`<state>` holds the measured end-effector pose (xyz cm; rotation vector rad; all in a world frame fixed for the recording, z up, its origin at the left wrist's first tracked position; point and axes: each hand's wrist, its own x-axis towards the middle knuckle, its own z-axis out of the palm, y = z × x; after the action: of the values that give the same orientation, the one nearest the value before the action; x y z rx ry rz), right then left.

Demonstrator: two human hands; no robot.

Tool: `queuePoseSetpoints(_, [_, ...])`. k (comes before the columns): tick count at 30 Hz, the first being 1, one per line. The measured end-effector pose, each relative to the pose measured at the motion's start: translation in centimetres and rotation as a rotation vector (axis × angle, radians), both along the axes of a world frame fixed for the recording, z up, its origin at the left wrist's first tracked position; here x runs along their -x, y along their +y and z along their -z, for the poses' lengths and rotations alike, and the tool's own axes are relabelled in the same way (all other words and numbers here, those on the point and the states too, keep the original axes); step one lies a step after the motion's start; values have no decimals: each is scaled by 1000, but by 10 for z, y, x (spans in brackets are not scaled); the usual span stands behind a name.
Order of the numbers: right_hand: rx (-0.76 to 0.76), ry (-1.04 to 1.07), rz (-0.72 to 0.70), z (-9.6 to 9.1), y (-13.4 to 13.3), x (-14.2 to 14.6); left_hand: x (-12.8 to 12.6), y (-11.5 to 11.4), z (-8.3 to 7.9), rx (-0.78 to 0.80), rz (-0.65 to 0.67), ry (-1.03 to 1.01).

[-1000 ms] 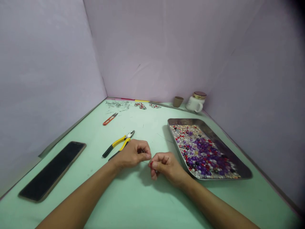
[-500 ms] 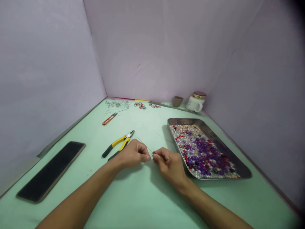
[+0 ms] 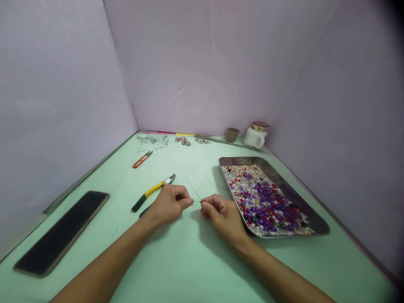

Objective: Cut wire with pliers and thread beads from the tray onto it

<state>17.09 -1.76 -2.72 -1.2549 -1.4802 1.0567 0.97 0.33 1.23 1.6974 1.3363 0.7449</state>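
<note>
My right hand (image 3: pixel 222 216) pinches a small red bead (image 3: pixel 203 201) between thumb and fingertips. A thin wire (image 3: pixel 192 188) rises from that bead, slanting up and to the left. My left hand (image 3: pixel 170 204) is closed in a pinch just left of the bead, on what looks like another length of the wire running across the short gap. Behind my left hand lie pliers (image 3: pixel 153 190) with yellow and black handles, partly hidden by it. Close on the right of my right hand stands a metal tray (image 3: pixel 303 194) full of purple, red, white and black beads.
A phone (image 3: pixel 63 231) lies at the left. Farther back are red thread snips (image 3: pixel 142 160), a pile of wire pieces (image 3: pixel 153 141) and beaded pieces (image 3: pixel 183 141). A brown cup (image 3: pixel 232 134) and a lidded white mug (image 3: pixel 255 136) stand by the back wall.
My left hand has drawn away to the left from my right hand, widening the gap between them. The wire above the bead stands more steeply. The view has shifted slightly.
</note>
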Motion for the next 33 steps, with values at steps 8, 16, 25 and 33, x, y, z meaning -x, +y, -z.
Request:
queuePoseSetpoints(8, [177, 391, -220, -9, -8, 6, 13, 7, 10, 458, 192, -317])
queuePoseSetpoints(16, [638, 638, -707, 2, -15, 6, 13, 3, 11, 342, 470, -321])
queuePoseSetpoints(25, [719, 344, -767, -12, -7, -3, 14, 6, 0, 155, 448, -205])
queuePoseSetpoints(33, [221, -149, -464, -18, -1, -6, 35, 9, -23, -13, 353, 104])
